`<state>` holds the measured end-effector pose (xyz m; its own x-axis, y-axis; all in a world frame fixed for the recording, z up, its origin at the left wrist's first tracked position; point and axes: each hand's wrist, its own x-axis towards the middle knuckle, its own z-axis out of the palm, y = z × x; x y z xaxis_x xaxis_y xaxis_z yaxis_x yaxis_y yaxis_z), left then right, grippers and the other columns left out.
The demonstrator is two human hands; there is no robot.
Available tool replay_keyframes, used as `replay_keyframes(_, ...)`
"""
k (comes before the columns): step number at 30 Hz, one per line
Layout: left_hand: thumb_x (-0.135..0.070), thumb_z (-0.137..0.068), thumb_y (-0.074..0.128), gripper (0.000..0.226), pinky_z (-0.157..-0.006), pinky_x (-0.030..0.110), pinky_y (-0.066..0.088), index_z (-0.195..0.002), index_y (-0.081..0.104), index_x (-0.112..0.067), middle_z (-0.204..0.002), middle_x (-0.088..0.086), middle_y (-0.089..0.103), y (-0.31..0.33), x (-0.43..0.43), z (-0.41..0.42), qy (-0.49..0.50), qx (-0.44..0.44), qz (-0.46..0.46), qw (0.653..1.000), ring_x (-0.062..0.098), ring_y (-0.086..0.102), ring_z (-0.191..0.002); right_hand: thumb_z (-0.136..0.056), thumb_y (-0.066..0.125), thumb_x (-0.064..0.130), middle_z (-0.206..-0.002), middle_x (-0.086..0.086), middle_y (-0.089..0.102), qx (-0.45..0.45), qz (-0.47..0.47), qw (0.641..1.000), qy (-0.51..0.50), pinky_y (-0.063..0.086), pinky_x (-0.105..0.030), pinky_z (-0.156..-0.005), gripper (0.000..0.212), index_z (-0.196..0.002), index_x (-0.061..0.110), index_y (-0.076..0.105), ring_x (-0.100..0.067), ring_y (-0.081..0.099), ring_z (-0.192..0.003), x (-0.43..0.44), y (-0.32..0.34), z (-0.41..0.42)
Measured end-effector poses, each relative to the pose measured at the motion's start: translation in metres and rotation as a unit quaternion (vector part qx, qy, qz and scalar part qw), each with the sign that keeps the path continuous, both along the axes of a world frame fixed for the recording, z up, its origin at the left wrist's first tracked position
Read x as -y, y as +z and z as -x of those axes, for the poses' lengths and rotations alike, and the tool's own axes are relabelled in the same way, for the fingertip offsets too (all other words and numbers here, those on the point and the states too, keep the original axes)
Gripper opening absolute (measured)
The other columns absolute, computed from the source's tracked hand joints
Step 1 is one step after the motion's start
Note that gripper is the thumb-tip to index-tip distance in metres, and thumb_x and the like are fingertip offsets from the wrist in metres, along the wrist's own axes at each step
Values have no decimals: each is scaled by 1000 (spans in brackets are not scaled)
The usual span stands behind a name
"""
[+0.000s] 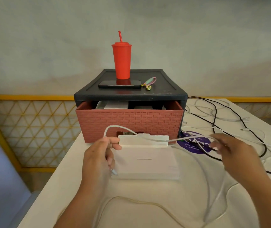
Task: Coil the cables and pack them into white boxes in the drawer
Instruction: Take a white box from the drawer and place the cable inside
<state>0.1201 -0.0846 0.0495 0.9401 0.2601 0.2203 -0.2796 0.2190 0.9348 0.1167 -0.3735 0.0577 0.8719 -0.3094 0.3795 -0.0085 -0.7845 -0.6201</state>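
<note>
White cable [120,127] stretched above the flap-up white box [144,162], pinched by the left hand [101,155] and gripped by the right hand [235,150]
Its slack could be snagged on the loose cables [215,114] nearby, or the loop sprung if grip is eased; this box's contents cannot be seen, while other boxes [115,105] are held in the part-open drawer [129,122]
</note>
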Motion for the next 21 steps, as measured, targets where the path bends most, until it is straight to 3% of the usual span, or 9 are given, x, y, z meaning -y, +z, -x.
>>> replay_keyframes(5,-18,-94,51,28,-43,16,31,-76,73,-19,-66,-5,60,-1,3,2,20,24,-13,999,6,32,-45,-88,53,3,-97,-17,64,-64,62,985,-148,41,-34,-67,22,-100,13,69,-38,57,-82,20,-8,0)
replay_keyframes(7,-31,-89,57,22,-45,16,35,-77,75,-25,-67,-5,60,1,4,3,4,34,3,999,6,36,-46,-84,56,-4,-102,-19,59,-2,95,980,-177,39,-34,-63,22,-97,6,70,-40,56,-80,15,-4,2)
replay_keyframes(10,-43,-80,56,26,-51,18,37,-81,74,-25,-62,-6,56,4,2,2,-37,20,100,994,5,39,-47,-82,56,-7,-105,-22,57,95,102,970,-199,37,-33,-61,20,-97,0,68,-41,56,-74,-1,7,8)
replay_keyframes(12,-56,-67,65,36,-50,17,39,-83,75,-25,-58,-7,52,3,1,0,-72,21,136,988,3,37,-45,-84,55,-1,-118,-19,53,100,87,974,-183,41,-36,-64,24,-106,2,64,-40,58,-81,-10,13,10)
replay_keyframes(15,-65,-45,80,58,-49,16,42,-87,76,-25,-56,-8,47,1,0,-1,-113,26,146,983,2,37,-46,-86,57,9,-144,-10,31,25,77,989,-127,45,-45,-83,51,-134,14,44,-36,50,-111,-21,18,12)
replay_keyframes(18,-53,-64,72,38,-50,17,38,-84,77,-21,-53,-6,41,1,4,1,-134,7,143,981,3,33,-45,-83,60,12,-146,-6,23,-14,108,992,-67,42,-38,-78,70,-145,23,27,-31,53,-102,-32,19,15)
replay_keyframes(21,-33,-76,53,29,-45,17,33,-74,76,-16,-47,-4,33,2,10,4,-149,-28,149,977,5,28,-42,-77,60,9,-136,-4,34,-4,147,989,-3,39,-31,-67,70,-141,23,36,-30,55,-90,-48,13,15)
